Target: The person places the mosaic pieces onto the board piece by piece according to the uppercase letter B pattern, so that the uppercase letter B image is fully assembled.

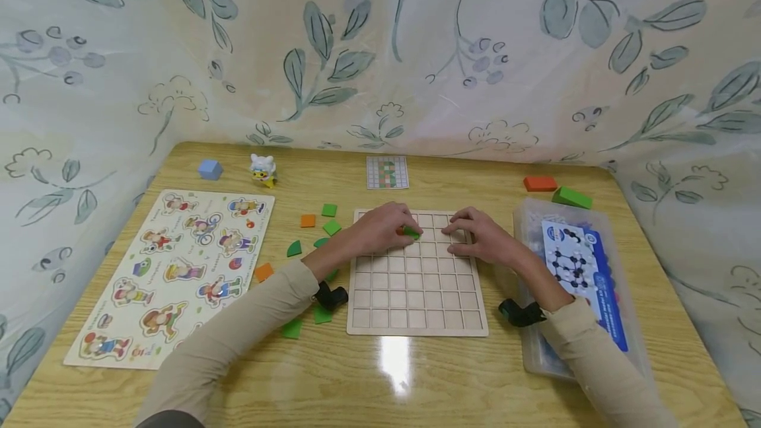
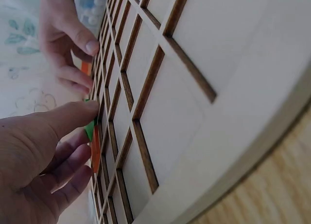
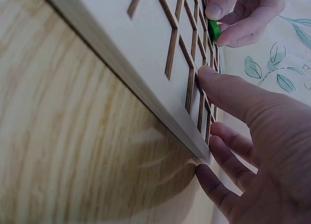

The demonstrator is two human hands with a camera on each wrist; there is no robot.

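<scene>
Two hands work over the wooden grid board (image 1: 416, 276) at the middle of the desk (image 1: 416, 382), and I take that board as my landmark. My left hand (image 1: 383, 230) sits on the board's far left part, its fingers (image 2: 73, 114) pinched together on a small green tile (image 1: 411, 232), which hovers at a cell in the second row from the far edge. From the left wrist view the tile shows as a thin green sliver beside an orange one already in the board. My right hand (image 1: 478, 236) lies on the far right part of the board, fingers (image 3: 228, 90) spread and pressing flat, steadying it and gripping nothing.

I judge the tile light, stiff and thin, probably smooth enough to slip, so holding it by its opposite edges suits it best. The board looks rigid and flat.

Left of the board lie loose green and orange tiles (image 1: 329, 226), and beyond them a character peg puzzle (image 1: 178, 269). Behind the board rests a pattern card (image 1: 387, 172). Right of the board stands a clear plastic box (image 1: 582, 283).
</scene>
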